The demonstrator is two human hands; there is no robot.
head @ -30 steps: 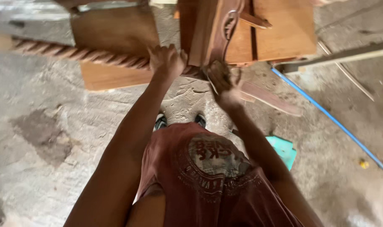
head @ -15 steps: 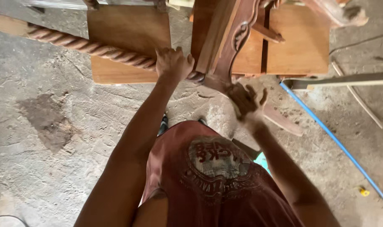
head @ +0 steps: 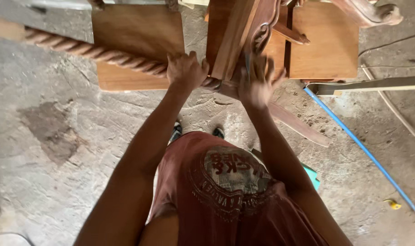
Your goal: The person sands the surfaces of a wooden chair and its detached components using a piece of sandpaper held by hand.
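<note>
My left hand (head: 185, 69) is closed around a twisted, rope-carved wooden post (head: 95, 52) that runs from the upper left to the centre. My right hand (head: 256, 82), fingers spread and blurred, presses against the lower edge of a carved reddish-brown wooden frame piece (head: 244, 32) standing upright where the post meets it. Flat wooden boards (head: 139, 41) lie under and behind the post and frame. My feet show on the concrete floor below my red shirt.
A blue hose (head: 362, 148) runs diagonally across the floor at the right. A loose wooden slat (head: 298, 124) lies beside my right forearm. A pale wooden strip (head: 376, 85) and thin rods rest at the right. A teal object (head: 312, 175) sits near my right elbow.
My right hand has risen from the loose slat to the carved frame's lower edge, fingers now spread. The left hand keeps its grip on the twisted post. The view has shifted slightly.
</note>
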